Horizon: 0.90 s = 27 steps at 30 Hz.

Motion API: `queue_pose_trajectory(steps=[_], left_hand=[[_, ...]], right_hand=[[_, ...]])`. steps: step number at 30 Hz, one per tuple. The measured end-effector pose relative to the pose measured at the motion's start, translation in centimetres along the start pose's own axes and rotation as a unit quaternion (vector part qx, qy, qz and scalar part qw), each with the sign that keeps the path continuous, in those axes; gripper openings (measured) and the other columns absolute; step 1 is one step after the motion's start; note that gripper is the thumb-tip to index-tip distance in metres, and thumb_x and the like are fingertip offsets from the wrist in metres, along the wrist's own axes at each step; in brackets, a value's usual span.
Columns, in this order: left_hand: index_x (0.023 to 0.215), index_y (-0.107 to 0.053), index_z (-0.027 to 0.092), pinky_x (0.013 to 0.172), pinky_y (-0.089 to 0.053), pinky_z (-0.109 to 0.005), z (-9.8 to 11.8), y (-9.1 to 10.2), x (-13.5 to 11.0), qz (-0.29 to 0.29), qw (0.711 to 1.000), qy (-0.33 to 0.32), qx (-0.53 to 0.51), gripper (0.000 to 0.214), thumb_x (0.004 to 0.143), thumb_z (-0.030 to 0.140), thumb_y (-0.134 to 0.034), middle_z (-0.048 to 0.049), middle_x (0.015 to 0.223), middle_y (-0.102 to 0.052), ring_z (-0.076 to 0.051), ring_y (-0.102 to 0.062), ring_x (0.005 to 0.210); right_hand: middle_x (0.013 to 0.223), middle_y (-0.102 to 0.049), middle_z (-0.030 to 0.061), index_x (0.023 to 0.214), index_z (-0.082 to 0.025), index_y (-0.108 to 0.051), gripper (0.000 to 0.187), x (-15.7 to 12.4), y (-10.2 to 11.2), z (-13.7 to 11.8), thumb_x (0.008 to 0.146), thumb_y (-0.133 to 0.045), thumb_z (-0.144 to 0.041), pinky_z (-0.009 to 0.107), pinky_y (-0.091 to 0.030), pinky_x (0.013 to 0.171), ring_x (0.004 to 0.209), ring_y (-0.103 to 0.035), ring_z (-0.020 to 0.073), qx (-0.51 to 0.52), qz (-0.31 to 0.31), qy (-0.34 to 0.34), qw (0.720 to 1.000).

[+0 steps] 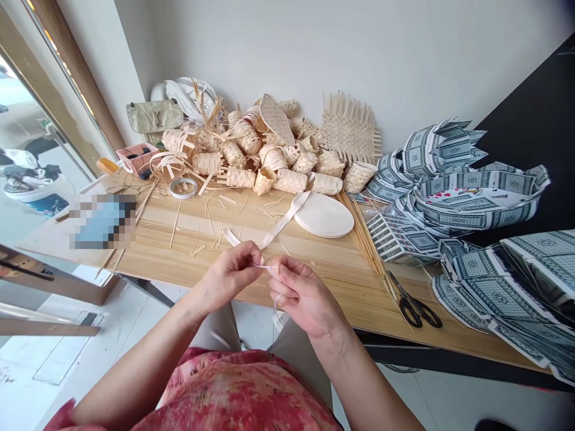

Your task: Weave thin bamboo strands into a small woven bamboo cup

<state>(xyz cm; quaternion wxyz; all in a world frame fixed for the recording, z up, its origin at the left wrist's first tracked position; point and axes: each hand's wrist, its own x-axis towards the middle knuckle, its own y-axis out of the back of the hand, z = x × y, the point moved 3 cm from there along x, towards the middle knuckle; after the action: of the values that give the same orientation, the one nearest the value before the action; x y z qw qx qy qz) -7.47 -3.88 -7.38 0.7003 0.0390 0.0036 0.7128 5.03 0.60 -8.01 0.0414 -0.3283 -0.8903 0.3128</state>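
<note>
Above the table's front edge, my left hand (233,268) is closed in a pinch, with a thin white thread (265,266) at its fingertips. My right hand (302,290) pinches the same thread close by, and a loop of it hangs below the curled fingers. A cream ribbon (284,221) runs from a flat white ribbon roll (324,216) down to behind my fingertips. A short ribbon end (231,237) sticks out past my left hand. My fingers hide whether the thread is fastened to the ribbon.
Small woven baskets (272,157) are heaped against the wall. A tape roll (183,188) and wood-strip scraps lie in front. Black scissors (415,304) rest at right beside thin sticks (366,242) and folded playing-card baskets (480,194). A blurred blue object (101,221) is at left.
</note>
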Motion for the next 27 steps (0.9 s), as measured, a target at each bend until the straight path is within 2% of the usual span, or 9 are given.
queue_pose_trajectory(steps=[3, 6, 10, 14, 19, 23, 27], left_hand=[[0.072, -0.042, 0.017, 0.053, -0.023, -0.022, -0.1, 0.2, -0.2, -0.005, 1.0, -0.007, -0.005, 0.018, 0.079, 0.028, -0.055, 0.0051, 0.063, -0.034, -0.008, -0.027, 0.057], [0.082, -0.046, 0.017, 0.054, -0.026, -0.021, 0.2, 0.2, -0.3, -0.035, 0.999, -0.019, -0.031, 0.019, 0.08, 0.033, -0.057, 0.0041, 0.068, -0.038, -0.009, -0.031, 0.06], [0.08, -0.053, 0.015, 0.056, -0.029, -0.021, 0.7, 0.5, -0.3, -0.015, 0.999, -0.035, -0.012, 0.024, 0.08, 0.038, -0.058, 0.0022, 0.067, -0.043, -0.009, -0.036, 0.063], [0.066, -0.053, 0.014, 0.049, -0.023, -0.021, 0.3, 0.4, -0.3, -0.002, 1.0, -0.013, -0.005, 0.032, 0.08, 0.043, -0.058, 0.004, 0.056, -0.038, -0.007, -0.03, 0.053], [0.061, -0.05, 0.015, 0.047, -0.021, -0.021, -0.5, 0.3, -0.2, 0.039, 0.998, 0.013, -0.058, 0.035, 0.075, 0.045, -0.062, 0.0054, 0.049, -0.034, -0.006, -0.027, 0.047], [0.06, -0.053, 0.015, 0.047, -0.019, -0.022, -0.5, 0.5, 0.0, 0.111, 0.991, -0.002, -0.07, 0.035, 0.071, 0.045, -0.066, 0.0051, 0.052, -0.035, -0.006, -0.023, 0.049], [0.061, -0.053, 0.015, 0.047, -0.018, -0.022, -0.6, 0.4, 0.2, 0.127, 0.988, -0.015, -0.088, 0.034, 0.072, 0.045, -0.066, 0.0058, 0.052, -0.032, -0.006, -0.021, 0.048]], right_hand=[[0.057, -0.03, -0.0083, 0.071, -0.018, -0.056, 0.024, -0.2, 0.3, -0.5, 0.067, -0.074, -0.034, 0.019, -0.01, 0.04, 0.043, -0.013, 0.0022, 0.004, 0.017, 0.026, 1.0], [0.063, -0.037, -0.0074, 0.072, -0.018, -0.056, 0.022, -0.2, 0.5, -0.7, 0.07, -0.073, -0.032, 0.019, -0.01, 0.041, 0.043, -0.015, 0.0009, 0.006, 0.026, 0.038, 0.999], [0.069, -0.043, -0.0063, 0.071, -0.016, -0.053, 0.024, -0.1, 0.7, -0.5, 0.071, -0.072, -0.032, 0.019, -0.009, 0.041, 0.042, -0.017, -0.0004, -0.007, 0.039, 0.043, 0.998], [0.062, -0.038, -0.0072, 0.068, -0.015, -0.051, 0.027, -0.2, 0.6, -0.4, 0.072, -0.07, -0.033, 0.02, -0.008, 0.041, 0.042, -0.016, 0.0006, -0.032, 0.034, 0.034, 0.998], [0.059, -0.034, -0.0075, 0.069, -0.016, -0.051, 0.028, -0.5, 0.4, -0.4, 0.072, -0.07, -0.037, 0.02, -0.01, 0.042, 0.043, -0.015, 0.0023, -0.04, 0.014, 0.016, 0.999], [0.053, -0.028, -0.0085, 0.067, -0.017, -0.051, 0.029, -0.6, 0.3, -0.2, 0.072, -0.07, -0.038, 0.02, -0.012, 0.042, 0.044, -0.014, 0.0038, -0.031, -0.022, -0.002, 0.999], [0.051, -0.027, -0.0092, 0.065, -0.016, -0.051, 0.03, -0.6, 0.3, 0.0, 0.068, -0.074, -0.037, 0.02, -0.013, 0.042, 0.044, -0.016, 0.0035, -0.01, -0.04, -0.022, 0.999]])
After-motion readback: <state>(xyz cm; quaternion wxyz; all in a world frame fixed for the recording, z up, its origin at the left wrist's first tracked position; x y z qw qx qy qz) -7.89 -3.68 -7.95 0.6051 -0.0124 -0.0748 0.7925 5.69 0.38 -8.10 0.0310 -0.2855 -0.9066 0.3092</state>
